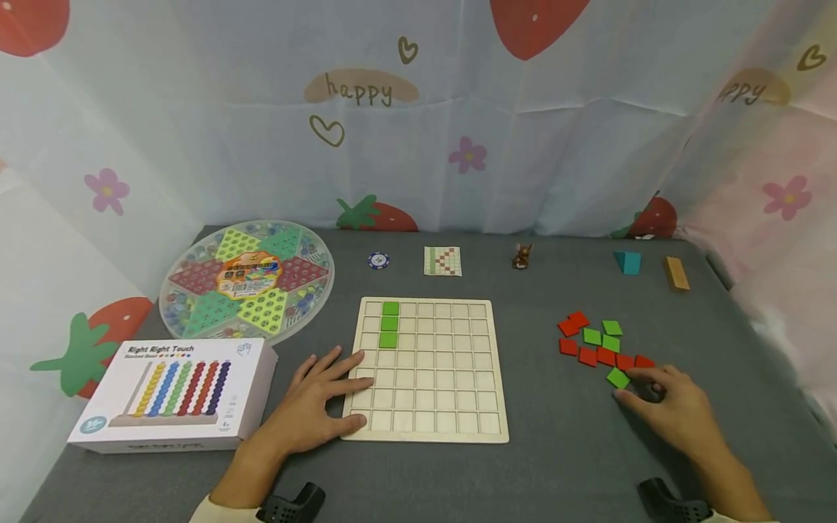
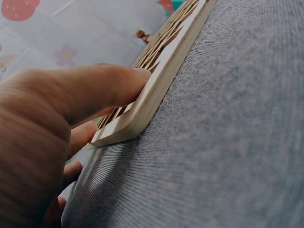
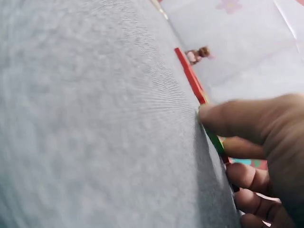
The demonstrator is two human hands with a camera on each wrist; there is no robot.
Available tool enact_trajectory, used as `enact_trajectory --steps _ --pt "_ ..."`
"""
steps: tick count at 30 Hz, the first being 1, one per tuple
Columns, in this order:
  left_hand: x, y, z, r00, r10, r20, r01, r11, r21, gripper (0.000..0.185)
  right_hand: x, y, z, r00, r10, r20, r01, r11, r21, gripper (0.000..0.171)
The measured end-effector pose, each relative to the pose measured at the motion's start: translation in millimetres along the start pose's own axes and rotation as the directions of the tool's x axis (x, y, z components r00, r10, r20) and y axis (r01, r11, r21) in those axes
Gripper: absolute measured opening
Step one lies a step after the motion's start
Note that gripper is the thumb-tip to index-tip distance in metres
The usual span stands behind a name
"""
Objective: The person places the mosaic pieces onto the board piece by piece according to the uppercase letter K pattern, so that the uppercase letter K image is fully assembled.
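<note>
A wooden grid board (image 1: 428, 407) lies on the grey table, with three green tiles (image 1: 389, 325) in a column near its top left. My left hand (image 1: 340, 385) rests flat on the board's left edge, fingers straight; the left wrist view shows its thumb (image 2: 95, 90) against the board's rim (image 2: 156, 90). To the right lies a loose cluster of red and green tiles (image 1: 598, 341). My right hand (image 1: 629, 385) is at the cluster's near end, and its thumb and fingers pinch a green tile (image 1: 617, 377). In the right wrist view the thumb (image 3: 237, 118) presses that tile's edge (image 3: 216, 141).
A round Chinese checkers set (image 1: 247, 280) and an abacus toy box (image 1: 176, 392) sit at the left. Along the back are a poker chip (image 1: 378, 260), a pattern card (image 1: 442, 261), a small brown figurine (image 1: 522, 256), a teal block (image 1: 628, 262) and a wooden block (image 1: 676, 274). Printed curtains enclose the table.
</note>
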State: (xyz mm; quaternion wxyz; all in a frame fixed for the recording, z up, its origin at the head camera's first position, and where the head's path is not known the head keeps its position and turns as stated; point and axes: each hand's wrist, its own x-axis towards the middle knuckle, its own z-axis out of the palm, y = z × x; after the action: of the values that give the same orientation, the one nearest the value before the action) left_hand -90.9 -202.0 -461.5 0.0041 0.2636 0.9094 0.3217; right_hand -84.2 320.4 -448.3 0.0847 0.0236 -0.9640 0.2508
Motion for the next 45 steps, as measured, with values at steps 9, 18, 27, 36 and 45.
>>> enact_trajectory --steps 9,18,27,36,45 --pt "1.0 0.5 -0.2 1.0 -0.001 0.002 0.001 1.0 -0.005 0.053 1 -1 2 0.998 -0.022 -0.055 0.024 0.999 0.027 0.027" --pt "-0.2 0.3 -0.2 1.0 0.002 -0.006 -0.002 1.0 -0.005 0.052 4 -32 -19 0.974 -0.146 -0.173 0.176 0.968 0.177 0.027" --pt "-0.1 -0.2 -0.5 1.0 0.0 0.0 0.0 1.0 -0.001 0.052 14 -94 -26 0.935 -0.293 -0.198 0.338 0.905 0.256 0.034" --pt "0.2 -0.5 1.0 1.0 0.019 -0.018 -0.019 1.0 0.003 0.051 35 -139 -5 0.874 -0.45 -0.185 0.487 0.818 0.308 0.033" --pt "0.6 -1.0 1.1 1.0 -0.003 0.003 0.003 1.0 0.0 0.053 55 -178 38 0.835 -0.537 -0.117 0.538 0.753 0.379 0.029"
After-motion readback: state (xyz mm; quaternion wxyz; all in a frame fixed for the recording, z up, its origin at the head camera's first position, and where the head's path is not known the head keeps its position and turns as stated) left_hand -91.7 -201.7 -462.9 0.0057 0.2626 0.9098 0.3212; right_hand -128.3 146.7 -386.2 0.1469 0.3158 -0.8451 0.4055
